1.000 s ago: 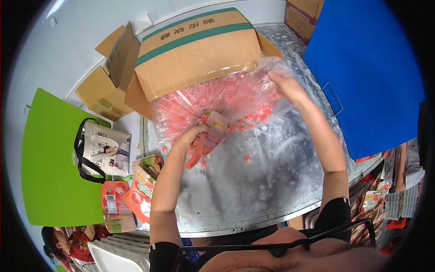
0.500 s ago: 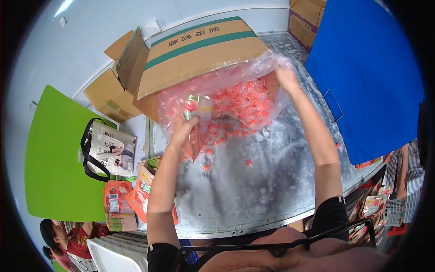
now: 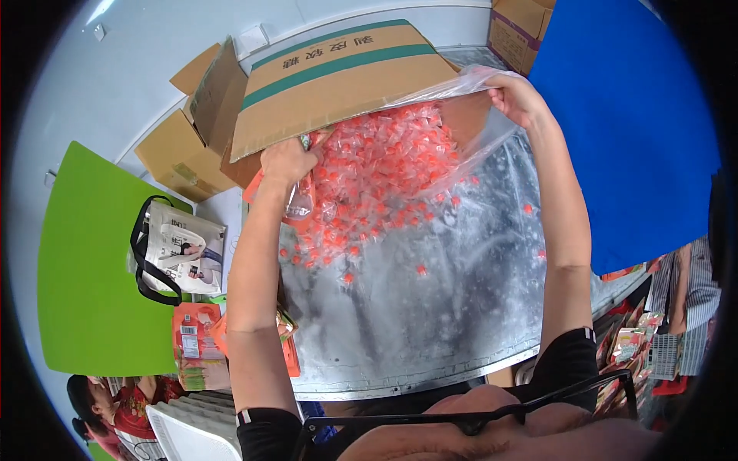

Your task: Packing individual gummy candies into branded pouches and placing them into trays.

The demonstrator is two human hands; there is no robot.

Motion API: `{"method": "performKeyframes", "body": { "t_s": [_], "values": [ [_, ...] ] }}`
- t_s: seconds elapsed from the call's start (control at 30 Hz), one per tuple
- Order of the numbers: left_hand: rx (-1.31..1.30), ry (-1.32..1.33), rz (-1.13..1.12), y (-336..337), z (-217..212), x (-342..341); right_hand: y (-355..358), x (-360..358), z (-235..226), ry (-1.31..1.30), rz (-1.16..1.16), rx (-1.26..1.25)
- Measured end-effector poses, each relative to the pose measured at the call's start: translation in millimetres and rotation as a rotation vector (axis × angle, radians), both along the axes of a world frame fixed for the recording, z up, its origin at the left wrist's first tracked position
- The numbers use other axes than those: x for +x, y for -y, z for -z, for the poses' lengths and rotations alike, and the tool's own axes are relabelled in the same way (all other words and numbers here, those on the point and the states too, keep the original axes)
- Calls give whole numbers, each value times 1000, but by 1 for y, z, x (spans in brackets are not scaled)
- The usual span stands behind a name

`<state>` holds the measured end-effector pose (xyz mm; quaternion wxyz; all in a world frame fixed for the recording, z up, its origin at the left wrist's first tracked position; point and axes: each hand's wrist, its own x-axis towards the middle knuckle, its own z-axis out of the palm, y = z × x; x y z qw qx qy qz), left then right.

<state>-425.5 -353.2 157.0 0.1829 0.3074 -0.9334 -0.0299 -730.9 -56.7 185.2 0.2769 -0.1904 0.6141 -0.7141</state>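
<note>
A large cardboard carton [image 3: 330, 96] with green stripes lies tipped on the metal table, its mouth toward me. Many small red candies in clear wrappers [image 3: 392, 157] fill the mouth and spread onto the table. My left hand [image 3: 286, 161] is closed at the carton's left side, gripping a red printed pouch [image 3: 301, 201] that partly shows below the fingers. To the right, my raised right hand [image 3: 516, 98] pinches the edge of the carton's clear plastic liner [image 3: 492, 131], stretching it up and away from the candies.
Several loose candies lie on the metal table [image 3: 415, 330]. Red pouches [image 3: 201, 338] and a tote bag [image 3: 184, 250] sit at the left beside a green panel [image 3: 92, 269]. A blue panel [image 3: 623, 154] stands right. Another open carton [image 3: 188, 154] is behind left. A person [image 3: 142, 403] is lower left.
My right hand has pulled the liner up and outward, uncovering more candies. More candies have spilled onto the table. My left hand has moved up and left with the pouch.
</note>
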Motion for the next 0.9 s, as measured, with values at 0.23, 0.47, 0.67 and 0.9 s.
{"method": "performKeyframes", "body": {
  "t_s": [0.23,0.47,0.67,0.9],
  "values": [
    [39,231,189,-15,28,-34,-40,-36,56,-10,184,-78],
    [-161,298,208,-15,24,-22,-32,-23,35,-422,-138,86],
    [24,205,138,-13,-21,-6,-21,11,51,-969,41,271],
    [159,209,170,-3,-48,-6,-23,-9,40,-857,-80,421]
  ]
}}
